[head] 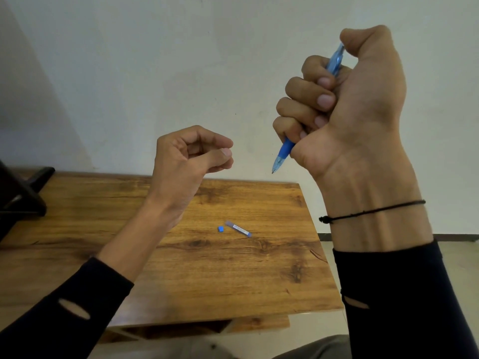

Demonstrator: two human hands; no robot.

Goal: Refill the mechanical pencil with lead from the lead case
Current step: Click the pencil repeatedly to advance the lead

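I observed the right hand (344, 104) raised well above the wooden surface (233, 268), its fingers (305, 104) clenched around a translucent blue plastic mechanical pencil (283, 151). The pencil ran through the fist at a slant, its tip pointing down below the little finger and its top end emerging above the index finger, where the thumb (363, 37) was curled over and pressing on the cap end. The left hand (186, 156) hovered lower and to the left of those fingers, apart from the pencil tip. Its fingers were loosely curled, thumb tip close to the index finger; I could not tell whether anything so thin as a lead was pinched there. Below and between the two hands, a slim clear lead case with a blue end (238, 228) lay flat on the surface, with a small blue cap (220, 229) just beside its open end, apart from it. A thin black cord bracelet (373, 210) circled the right wrist.
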